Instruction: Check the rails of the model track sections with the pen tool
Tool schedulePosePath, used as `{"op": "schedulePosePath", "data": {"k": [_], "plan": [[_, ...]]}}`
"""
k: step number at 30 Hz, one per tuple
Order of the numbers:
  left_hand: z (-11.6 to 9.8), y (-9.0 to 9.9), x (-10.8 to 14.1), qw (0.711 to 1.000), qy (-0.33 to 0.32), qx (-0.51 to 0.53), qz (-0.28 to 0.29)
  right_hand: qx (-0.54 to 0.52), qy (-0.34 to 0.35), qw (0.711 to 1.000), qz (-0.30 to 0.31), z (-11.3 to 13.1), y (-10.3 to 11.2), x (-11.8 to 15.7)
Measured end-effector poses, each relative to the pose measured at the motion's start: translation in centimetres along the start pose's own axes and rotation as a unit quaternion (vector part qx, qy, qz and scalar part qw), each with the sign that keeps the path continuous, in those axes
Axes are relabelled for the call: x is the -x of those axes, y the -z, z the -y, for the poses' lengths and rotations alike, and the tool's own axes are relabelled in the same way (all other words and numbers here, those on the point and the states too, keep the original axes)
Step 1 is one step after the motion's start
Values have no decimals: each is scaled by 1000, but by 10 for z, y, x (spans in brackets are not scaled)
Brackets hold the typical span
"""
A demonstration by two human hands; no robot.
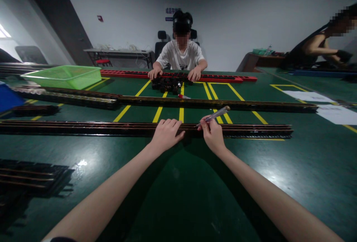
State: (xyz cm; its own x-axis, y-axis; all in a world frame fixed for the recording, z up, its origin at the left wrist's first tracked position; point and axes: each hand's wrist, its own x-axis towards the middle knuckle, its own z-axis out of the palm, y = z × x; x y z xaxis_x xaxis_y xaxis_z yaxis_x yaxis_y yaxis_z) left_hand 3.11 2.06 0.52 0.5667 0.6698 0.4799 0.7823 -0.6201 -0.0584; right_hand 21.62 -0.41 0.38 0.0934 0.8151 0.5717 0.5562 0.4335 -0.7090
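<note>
A long dark rail point(83, 127) with thin copper-coloured lines lies across the green table in front of me. My left hand point(166, 134) rests on it near its middle, fingers over the far side and thumb pointing right. To the right, my right hand point(212, 133) grips a screwdriver point(220, 113) with a clear handle. Its tip points left and down at the rail, and the handle's end sticks up to the right. Whether the tip touches the rail is too small to tell.
Beyond lies a second long rail point(251, 105), with a small red-tipped tool point(182, 96) beside it. A green basket point(69, 78) stands at the back left. Opposite, a person's hands touch a red rail point(223, 77). More dark strips point(30, 177) lie near left; papers point(337, 114) right.
</note>
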Motion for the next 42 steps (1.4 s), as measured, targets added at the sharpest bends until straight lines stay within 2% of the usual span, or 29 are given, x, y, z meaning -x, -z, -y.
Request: {"op": "schedulePosePath", "data": {"k": [10,22,27,37,42], "plan": [[-1,0,-2,1000,15,-10,1,0,-3,1000,1,0,0,0],[-10,1,-4,996,82,-46,0,2,8,1000,16,-2,0,1],[-9,2,-2,997,71,-43,5,0,11,1000,15,-1,0,2],[-13,0,-2,997,60,-22,-32,-2,16,1000,-3,-3,-1,2],[-15,3,-4,999,39,-12,-25,-3,18,1000,-15,-3,0,2]]}}
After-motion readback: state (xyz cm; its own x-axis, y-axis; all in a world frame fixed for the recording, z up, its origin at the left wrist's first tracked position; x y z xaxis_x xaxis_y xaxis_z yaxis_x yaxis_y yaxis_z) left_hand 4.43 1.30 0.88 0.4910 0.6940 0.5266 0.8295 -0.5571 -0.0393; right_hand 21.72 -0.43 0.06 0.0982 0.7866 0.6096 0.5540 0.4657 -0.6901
